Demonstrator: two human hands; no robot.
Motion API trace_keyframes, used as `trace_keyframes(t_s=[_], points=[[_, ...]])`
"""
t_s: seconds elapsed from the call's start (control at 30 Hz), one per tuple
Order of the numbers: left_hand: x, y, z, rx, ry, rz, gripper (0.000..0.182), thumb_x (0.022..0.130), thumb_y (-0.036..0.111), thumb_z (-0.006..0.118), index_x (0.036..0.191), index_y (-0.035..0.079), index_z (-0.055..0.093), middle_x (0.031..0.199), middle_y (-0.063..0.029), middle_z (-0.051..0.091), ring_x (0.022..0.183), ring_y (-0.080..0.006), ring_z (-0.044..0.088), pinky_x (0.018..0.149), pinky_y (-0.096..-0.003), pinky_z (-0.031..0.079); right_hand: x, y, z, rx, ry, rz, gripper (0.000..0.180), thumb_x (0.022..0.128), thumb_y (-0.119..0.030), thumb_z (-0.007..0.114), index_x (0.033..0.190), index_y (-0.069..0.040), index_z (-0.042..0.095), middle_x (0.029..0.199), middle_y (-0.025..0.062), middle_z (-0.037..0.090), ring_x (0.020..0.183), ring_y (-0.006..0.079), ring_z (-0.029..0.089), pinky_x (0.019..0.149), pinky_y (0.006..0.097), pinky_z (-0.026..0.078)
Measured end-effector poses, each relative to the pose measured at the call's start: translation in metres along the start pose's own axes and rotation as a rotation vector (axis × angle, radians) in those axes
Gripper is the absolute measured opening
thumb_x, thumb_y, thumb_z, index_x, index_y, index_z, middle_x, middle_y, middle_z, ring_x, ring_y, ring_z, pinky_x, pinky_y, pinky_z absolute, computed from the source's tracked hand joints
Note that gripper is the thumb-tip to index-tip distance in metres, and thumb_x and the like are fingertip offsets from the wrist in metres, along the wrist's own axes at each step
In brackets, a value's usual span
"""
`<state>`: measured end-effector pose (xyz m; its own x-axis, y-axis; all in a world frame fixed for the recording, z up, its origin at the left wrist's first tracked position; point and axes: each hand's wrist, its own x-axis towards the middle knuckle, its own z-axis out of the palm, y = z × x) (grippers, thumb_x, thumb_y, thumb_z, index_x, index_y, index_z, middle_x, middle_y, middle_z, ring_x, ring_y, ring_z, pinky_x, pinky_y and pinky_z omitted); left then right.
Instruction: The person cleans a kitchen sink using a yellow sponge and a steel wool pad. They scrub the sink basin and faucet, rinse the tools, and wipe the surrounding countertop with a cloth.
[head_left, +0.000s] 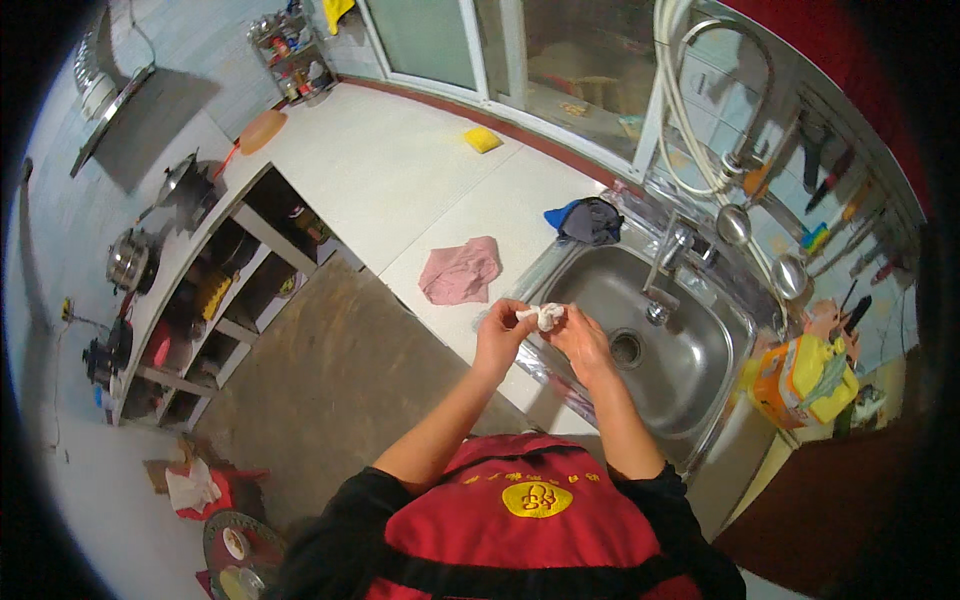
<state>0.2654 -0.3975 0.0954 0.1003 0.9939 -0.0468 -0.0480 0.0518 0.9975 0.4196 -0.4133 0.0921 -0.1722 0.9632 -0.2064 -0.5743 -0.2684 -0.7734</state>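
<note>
Both my hands meet over the left rim of the steel sink (675, 405), pinching a small crumpled white cloth or tissue (550, 316). My left hand (501, 330) grips its left side between thumb and fingers. From the right, my right hand (583, 341) holds the other side, its fingers partly hidden behind the white bundle. A pink cloth (459, 271) lies spread and wrinkled on the white counter just beyond my left hand. At the sink's far left corner rests a bunched dark grey and blue cloth (589, 221).
The faucet (667, 262) reaches over the sink. A yellow sponge (481, 139) sits on the counter near the window. An orange and yellow jug (802, 381) stands right of the sink, below hanging utensils (825, 165). Pots (131, 259) line the left counter above open shelves.
</note>
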Motion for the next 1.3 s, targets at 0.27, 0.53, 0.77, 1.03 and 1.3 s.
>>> trace_keyframes(t_s=[0.27,0.53,0.77,1.03,1.3], points=[[0.007,-0.023,-0.036,0.019,0.189,-0.023,0.026,0.073,0.015,0.071,0.084,0.002,0.051,0.069,-0.0045,0.056,0.061,-0.0113,0.054,0.053,-0.0255,0.045,0.023,0.017,0.017,-0.373,-0.069,-0.116,0.025,0.087,-0.014,0.052,0.108,-0.001,0.052,0.101,0.0076,0.056,0.092,0.0158,0.055,0.081,0.0299,0.044],[-0.006,-0.003,-0.048,-0.19,0.007,-0.14,0.024,0.081,0.025,0.065,0.092,0.005,0.057,0.075,0.0011,0.056,0.062,-0.0064,0.049,0.053,-0.0207,0.04,0.046,0.024,0.009,0.034,0.015,-0.063,0.019,0.083,-0.013,0.05,0.1,-0.005,0.052,0.096,0.0056,0.055,0.089,0.0179,0.054,0.08,0.0326,0.044],[-0.012,-0.008,-0.054,-0.364,0.001,-0.238,0.018,0.085,0.021,0.058,0.091,0.005,0.057,0.07,0.0016,0.053,0.053,-0.0071,0.045,0.047,-0.0213,0.036,0.059,0.034,0.011,0.061,0.109,-0.094,0.016,0.085,-0.018,0.05,0.098,-0.009,0.053,0.095,0.0037,0.056,0.089,0.0164,0.054,0.078,0.0317,0.044],[-0.019,-0.039,-0.053,-0.298,-0.024,-0.287,0.019,0.088,0.024,0.052,0.099,0.009,0.057,0.068,0.0028,0.052,0.045,-0.0063,0.042,0.039,-0.021,0.031,0.04,-0.016,0.039,-0.091,-0.048,0.023,0.018,0.084,-0.019,0.054,0.098,-0.008,0.053,0.076,-0.001,0.055,0.053,0.0038,0.047,0.032,0.0183,0.024],[-0.027,-0.025,-0.061,-0.263,0.101,-0.409,0.019,0.084,0.022,0.059,0.098,0.009,0.059,0.088,0.0004,0.059,0.071,-0.0101,0.054,0.062,-0.0254,0.045,0.077,0.01,-0.044,-0.921,0.366,-0.413,0.016,0.085,-0.009,0.056,0.094,0.004,0.055,0.078,0.0073,0.061,0.07,0.0104,0.057,0.063,0.025,0.045]])
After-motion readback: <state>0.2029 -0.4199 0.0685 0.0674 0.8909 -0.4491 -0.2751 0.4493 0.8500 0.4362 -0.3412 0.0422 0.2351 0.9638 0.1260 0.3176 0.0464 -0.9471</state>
